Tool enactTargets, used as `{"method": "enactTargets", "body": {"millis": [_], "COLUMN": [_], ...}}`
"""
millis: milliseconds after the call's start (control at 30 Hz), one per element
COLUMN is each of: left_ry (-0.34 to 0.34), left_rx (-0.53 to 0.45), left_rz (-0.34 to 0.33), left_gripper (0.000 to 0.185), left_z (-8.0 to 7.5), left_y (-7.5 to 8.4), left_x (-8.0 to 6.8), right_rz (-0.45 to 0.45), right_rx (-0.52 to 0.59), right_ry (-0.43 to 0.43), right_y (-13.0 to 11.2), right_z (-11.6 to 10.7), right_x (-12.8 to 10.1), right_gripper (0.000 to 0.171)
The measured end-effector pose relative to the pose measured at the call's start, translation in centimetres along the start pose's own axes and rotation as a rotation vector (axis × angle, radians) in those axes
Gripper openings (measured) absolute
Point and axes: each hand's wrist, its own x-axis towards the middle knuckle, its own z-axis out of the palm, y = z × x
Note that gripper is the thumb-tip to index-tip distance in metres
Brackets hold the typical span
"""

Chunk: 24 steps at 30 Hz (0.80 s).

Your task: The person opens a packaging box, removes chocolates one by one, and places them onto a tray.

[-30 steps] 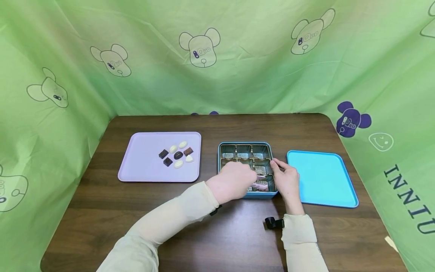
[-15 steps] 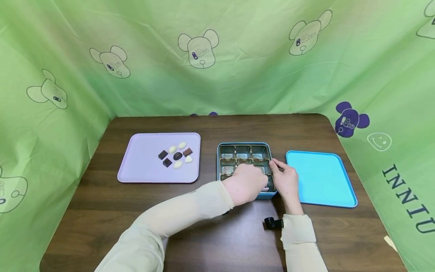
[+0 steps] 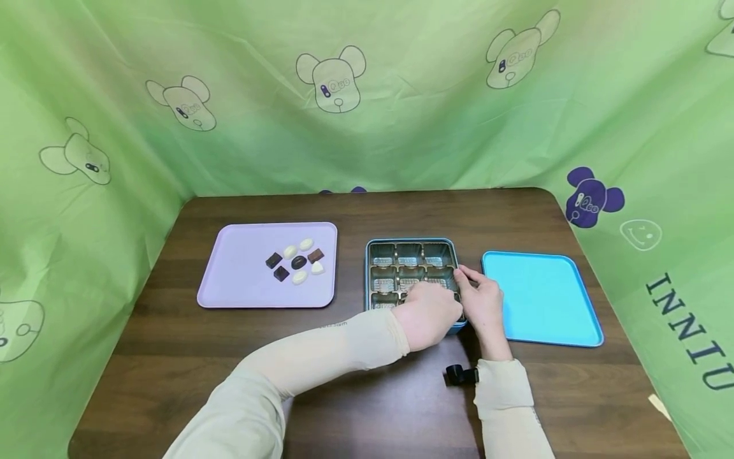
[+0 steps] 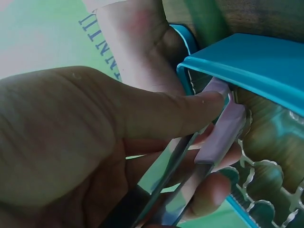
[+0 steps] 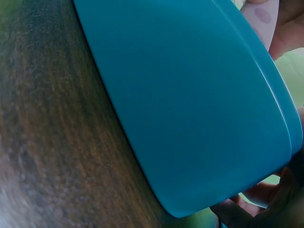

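My left hand (image 3: 432, 315) reaches over the near right part of a blue box (image 3: 410, 240) with a gold divided insert. It grips a pair of tongs (image 4: 221, 137) with metal arms and pink tips. Those tips are down at the box's near right corner, and whether anything sits between them is hidden. At the box's right side, my right hand (image 3: 482, 303) holds the rim with thumb and fingers. The right wrist view is filled mostly by the box's smooth blue wall (image 5: 190, 104). The compartments visible from above hold nothing.
A lilac tray (image 3: 246, 268) at left carries several dark, brown and white chocolates (image 3: 299, 262). A shallow bright blue tray or lid (image 3: 539, 296) lies right of the box. A black camera mount (image 3: 459, 375) juts from the right wrist over the brown table (image 3: 367, 408).
My left hand has moved right and slightly toward me, carrying the tongs from the near middle to the box's near right corner. My right hand has stayed at the rim.
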Motion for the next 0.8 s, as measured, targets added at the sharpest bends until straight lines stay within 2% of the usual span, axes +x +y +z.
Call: {"method": "enactTargets", "body": {"millis": [267,800], "left_ry": [0.049,0.043], "left_rx": [0.005,0.021], "left_rz": [0.018,0.025], "left_gripper": [0.016,0.016], "left_z": [0.08,-0.03], "left_y": [-0.26,-0.19], "left_x": [0.39,0.20], "right_rz": [0.017,0.021], "right_rx": [0.003,0.001], "right_ry": [-0.011,-0.009], "right_y": [-0.22,-0.31], "right_z": [-0.19,-0.13], "right_x": [-0.07,-0.09], "right_gripper": [0.046,0.046]}}
